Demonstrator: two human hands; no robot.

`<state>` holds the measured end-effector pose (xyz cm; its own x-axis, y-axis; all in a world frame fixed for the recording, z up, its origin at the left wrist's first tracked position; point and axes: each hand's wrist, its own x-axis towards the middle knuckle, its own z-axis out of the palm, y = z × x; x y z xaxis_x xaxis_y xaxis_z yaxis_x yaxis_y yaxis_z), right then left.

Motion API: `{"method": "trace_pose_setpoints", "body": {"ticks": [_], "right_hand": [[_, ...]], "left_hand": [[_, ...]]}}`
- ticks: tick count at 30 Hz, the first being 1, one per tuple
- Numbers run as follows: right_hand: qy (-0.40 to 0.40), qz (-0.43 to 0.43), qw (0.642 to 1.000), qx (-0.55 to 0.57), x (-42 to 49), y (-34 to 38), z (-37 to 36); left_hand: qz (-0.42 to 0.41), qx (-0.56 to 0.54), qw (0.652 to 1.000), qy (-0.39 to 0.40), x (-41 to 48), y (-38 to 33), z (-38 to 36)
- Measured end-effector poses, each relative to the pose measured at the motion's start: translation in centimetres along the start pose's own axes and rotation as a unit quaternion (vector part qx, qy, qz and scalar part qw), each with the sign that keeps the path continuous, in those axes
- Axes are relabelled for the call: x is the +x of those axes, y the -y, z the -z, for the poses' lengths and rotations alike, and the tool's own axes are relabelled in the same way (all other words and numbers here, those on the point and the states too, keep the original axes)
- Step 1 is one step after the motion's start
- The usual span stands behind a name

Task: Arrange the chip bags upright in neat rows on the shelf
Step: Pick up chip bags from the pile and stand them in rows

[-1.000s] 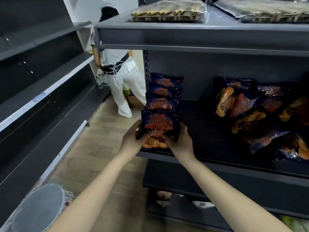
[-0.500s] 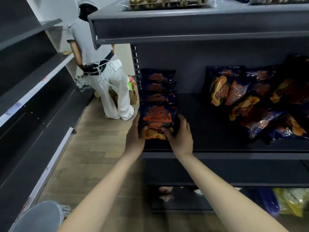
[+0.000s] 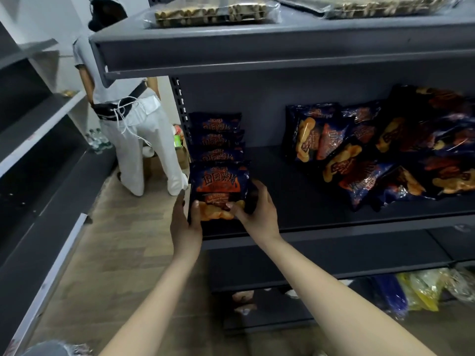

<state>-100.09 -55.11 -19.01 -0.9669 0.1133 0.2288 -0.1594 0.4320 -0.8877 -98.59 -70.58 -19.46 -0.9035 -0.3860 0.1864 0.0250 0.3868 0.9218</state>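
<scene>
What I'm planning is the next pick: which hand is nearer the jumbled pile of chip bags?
Right. The right hand grips the right side of the front bag, toward the pile; the left hand grips that bag's left edge, farther from the pile.

dark metal shelf [image 3: 295,201]: upright row of chip bags [image 3: 218,150] far left, messy bag pile [image 3: 385,155] right

Rear bags [image 3: 215,127] mostly behind front bag [image 3: 219,183]
</scene>
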Motion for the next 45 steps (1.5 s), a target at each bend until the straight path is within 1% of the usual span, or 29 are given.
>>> {"method": "trace_pose_setpoints", "body": {"ticks": [3,5,7,9,11,14,17,21,24,26,28,30,31,32,35,38,41,45], "right_hand": [[-0.006,-0.015,0.997,0.071,0.0,-0.3,1.1],[-0.038,-0.004,0.992,0.118,0.2,-0.8,2.7],[-0.076,0.047,0.991,0.102,0.7,-1.5,5.0],[-0.079,0.087,0.991,0.056,1.7,-2.0,7.8],[-0.071,0.125,0.99,-0.007,3.2,-2.4,10.4],[-0.057,0.155,0.983,-0.079,5.4,-2.6,14.0],[-0.043,0.171,0.976,-0.128,7.4,-2.6,16.7],[-0.029,0.198,0.961,-0.189,9.9,-3.0,18.9],[0.001,0.207,0.946,-0.248,11.5,-3.3,19.8],[0.035,0.219,0.922,-0.318,12.4,-3.8,20.0],[0.09,0.224,0.879,-0.41,13.1,-4.5,20.2],[0.158,0.19,0.835,-0.492,13.7,-5.5,20.5],[0.181,0.167,0.821,-0.516,14.1,-6.1,20.7],[0.193,0.143,0.816,-0.525,14.3,-6.6,21.0],[0.193,0.105,0.828,-0.516,14.8,-7.4,21.9],[0.184,0.09,0.825,-0.527,14.7,-8.1,22.5],[0.17,0.074,0.832,-0.522,14.7,-8.8,23.0],[0.169,0.072,0.84,-0.511,14.8,-9.3,23.3]], "left_hand": [[-0.04,-0.048,0.995,-0.072,-1.0,-1.7,-0.3],[-0.102,-0.09,0.988,-0.078,-1.4,-3.6,-0.9],[-0.154,-0.137,0.977,-0.055,-1.8,-6.0,-2.0],[-0.186,-0.166,0.968,-0.025,-2.4,-8.6,-3.7],[-0.209,-0.162,0.964,-0.001,-2.7,-10.5,-5.9],[-0.186,-0.148,0.971,0.041,-2.4,-12.2,-9.9],[-0.152,-0.112,0.98,0.058,-1.1,-13.3,-13.8],[-0.094,-0.077,0.989,0.081,1.9,-14.1,-18.2],[-0.05,-0.036,0.993,0.101,4.1,-14.5,-20.5],[-0.02,-0.02,0.993,0.117,5.3,-14.6,-21.6],[0.006,-0.005,0.992,0.129,6.0,-14.7,-22.5],[0.031,0.01,0.99,0.139,6.6,-14.8,-23.3],[0.046,0.016,0.989,0.14,7.1,-15.0,-23.6],[0.061,0.025,0.988,0.139,7.5,-15.2,-24.0],[0.1,0.058,0.984,0.132,8.9,-15.7,-24.8],[0.155,0.067,0.976,0.135,9.4,-15.4,-25.6],[0.134,0.056,0.973,0.177,9.8,-14.9,-26.3],[0.108,0.073,0.966,0.223,10.1,-13.8,-27.2]]}}
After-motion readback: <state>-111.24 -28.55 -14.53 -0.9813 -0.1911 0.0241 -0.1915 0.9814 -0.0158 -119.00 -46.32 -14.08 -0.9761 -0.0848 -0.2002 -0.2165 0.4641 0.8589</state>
